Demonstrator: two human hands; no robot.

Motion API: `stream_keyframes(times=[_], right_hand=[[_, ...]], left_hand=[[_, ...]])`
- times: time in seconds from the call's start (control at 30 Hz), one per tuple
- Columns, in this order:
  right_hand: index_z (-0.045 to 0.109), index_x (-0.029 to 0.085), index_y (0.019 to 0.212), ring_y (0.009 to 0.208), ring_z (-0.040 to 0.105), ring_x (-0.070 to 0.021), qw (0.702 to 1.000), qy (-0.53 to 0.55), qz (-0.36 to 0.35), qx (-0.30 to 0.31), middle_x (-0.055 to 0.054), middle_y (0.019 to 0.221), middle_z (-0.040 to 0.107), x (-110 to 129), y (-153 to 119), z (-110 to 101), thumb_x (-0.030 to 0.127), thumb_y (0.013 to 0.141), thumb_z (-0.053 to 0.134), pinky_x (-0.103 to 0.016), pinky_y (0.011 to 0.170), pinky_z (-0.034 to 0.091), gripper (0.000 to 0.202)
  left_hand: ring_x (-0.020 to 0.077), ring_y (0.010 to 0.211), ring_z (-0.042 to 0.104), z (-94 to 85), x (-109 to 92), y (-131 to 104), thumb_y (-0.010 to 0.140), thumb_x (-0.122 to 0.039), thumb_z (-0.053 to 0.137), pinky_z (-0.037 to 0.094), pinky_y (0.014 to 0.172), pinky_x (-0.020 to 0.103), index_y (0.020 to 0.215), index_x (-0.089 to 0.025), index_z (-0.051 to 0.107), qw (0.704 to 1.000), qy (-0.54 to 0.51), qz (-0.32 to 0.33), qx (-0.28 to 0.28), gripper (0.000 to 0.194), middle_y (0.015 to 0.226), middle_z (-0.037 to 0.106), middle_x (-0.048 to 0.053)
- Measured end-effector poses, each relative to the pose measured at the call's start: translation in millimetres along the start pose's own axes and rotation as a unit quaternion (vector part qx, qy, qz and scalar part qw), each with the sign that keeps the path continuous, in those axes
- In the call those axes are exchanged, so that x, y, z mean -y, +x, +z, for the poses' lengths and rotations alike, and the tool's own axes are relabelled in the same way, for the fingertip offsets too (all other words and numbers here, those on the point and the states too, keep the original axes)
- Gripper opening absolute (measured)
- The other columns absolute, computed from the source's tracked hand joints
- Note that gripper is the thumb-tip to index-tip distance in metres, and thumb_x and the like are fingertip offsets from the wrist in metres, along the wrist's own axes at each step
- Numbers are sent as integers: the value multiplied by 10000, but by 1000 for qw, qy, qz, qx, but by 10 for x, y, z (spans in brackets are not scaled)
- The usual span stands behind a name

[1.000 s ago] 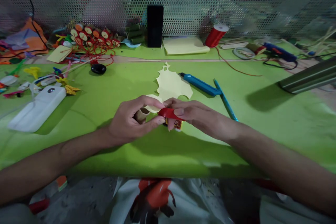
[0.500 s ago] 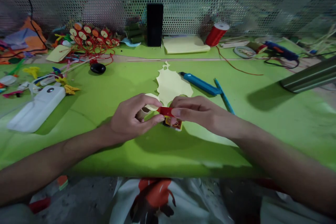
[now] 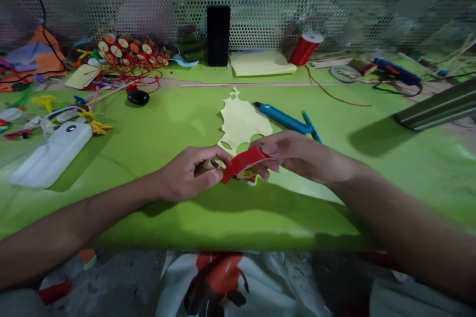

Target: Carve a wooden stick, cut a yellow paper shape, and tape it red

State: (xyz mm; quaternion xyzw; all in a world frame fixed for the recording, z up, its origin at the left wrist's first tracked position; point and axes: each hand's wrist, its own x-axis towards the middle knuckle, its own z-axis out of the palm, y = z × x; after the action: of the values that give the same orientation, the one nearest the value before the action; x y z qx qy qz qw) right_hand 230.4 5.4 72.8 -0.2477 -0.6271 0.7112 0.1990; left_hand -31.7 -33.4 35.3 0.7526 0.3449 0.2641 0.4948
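Observation:
A roll of red tape (image 3: 247, 157) is held in my right hand (image 3: 307, 156), with the fingers closed round its far side. From the roll a short strip stretches down to the left. My left hand (image 3: 191, 172) pinches the strip's free end between thumb and fingertips. Behind the left fingers a small brownish curled piece (image 3: 211, 164) shows in part; I cannot make out what it is. Under the roll a small printed label or box (image 3: 254, 180) peeks out, mostly covered. Just beyond both hands lies a cream paper sheet (image 3: 243, 121) with scalloped cut-outs.
Past my right hand lie a blue utility knife (image 3: 284, 118) and a blue pen (image 3: 311, 126). A metal cylinder (image 3: 439, 105) juts in from the right. At left are a white device (image 3: 55, 153) and a black mouse (image 3: 138, 97). A red spool (image 3: 307, 49) stands behind.
My right hand has moved right and turned the tape roll, so more of the red strip shows between the hands. The cream disc at my left fingers is now out of sight.

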Motion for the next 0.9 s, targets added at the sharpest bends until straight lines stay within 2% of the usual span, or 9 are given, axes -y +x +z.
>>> stream_keyframes(times=[0.1, 0.2, 0.37, 0.47, 0.6, 0.73, 0.9], right_hand=[[562, 210, 635, 685, 561, -163, 1000, 3, -2, -15, -19, 667, 603, 5, 0, -2, 392, 952, 650, -325, 724, 427, 376], [553, 209, 626, 677, 548, -159, 999, -6, -10, -40, -18, 656, 598, 11, -4, -22, 432, 950, 678, -329, 723, 417, 412], [584, 204, 623, 700, 555, -164, 996, -58, -23, -64, -13, 657, 590, 42, -29, -100, 441, 956, 691, -336, 734, 403, 423], [632, 202, 661, 715, 543, -165, 991, -110, -25, -70, -18, 689, 610, 87, -56, -156, 490, 977, 664, -338, 745, 413, 429], [604, 214, 640, 731, 566, -174, 988, -124, -34, -86, -17, 690, 595, 133, -86, -207, 540, 957, 696, -346, 773, 451, 465], [615, 218, 661, 747, 588, -178, 988, -122, -47, -83, -9, 694, 572, 125, -119, -259, 538, 973, 698, -354, 810, 473, 455], [629, 217, 677, 766, 589, -172, 980, -174, -47, -87, -11, 715, 613, 168, -167, -329, 552, 1003, 664, -339, 788, 451, 469]], left_hand=[[65, 452, 319, 14, -20, 10, 912, -264, 633, 245, 430, 175, 920, -191, 627, 1000, -10, -16, 10, 74, 554, 414, -99], [66, 481, 340, 28, -7, 18, 892, -289, 686, 260, 446, 170, 858, -201, 585, 1000, 0, -24, -13, 139, 581, 425, -88], [59, 477, 297, 30, 52, 34, 879, -335, 746, 228, 430, 159, 909, -203, 587, 996, -32, -41, -72, 209, 593, 359, -108], [52, 473, 336, 16, 66, 49, 882, -333, 769, 261, 419, 147, 938, -203, 587, 993, -49, -42, -97, 231, 607, 416, -104], [54, 480, 401, 2, 74, 65, 889, -335, 784, 318, 423, 142, 953, -200, 604, 989, -47, -41, -131, 233, 622, 465, -93], [55, 459, 415, 4, 112, 63, 902, -316, 782, 340, 404, 141, 986, -208, 616, 988, -50, -30, -141, 215, 610, 454, -99], [61, 466, 438, -2, 121, 49, 933, -309, 749, 385, 388, 142, 1023, -212, 625, 987, -66, -31, -146, 181, 648, 471, -87]])
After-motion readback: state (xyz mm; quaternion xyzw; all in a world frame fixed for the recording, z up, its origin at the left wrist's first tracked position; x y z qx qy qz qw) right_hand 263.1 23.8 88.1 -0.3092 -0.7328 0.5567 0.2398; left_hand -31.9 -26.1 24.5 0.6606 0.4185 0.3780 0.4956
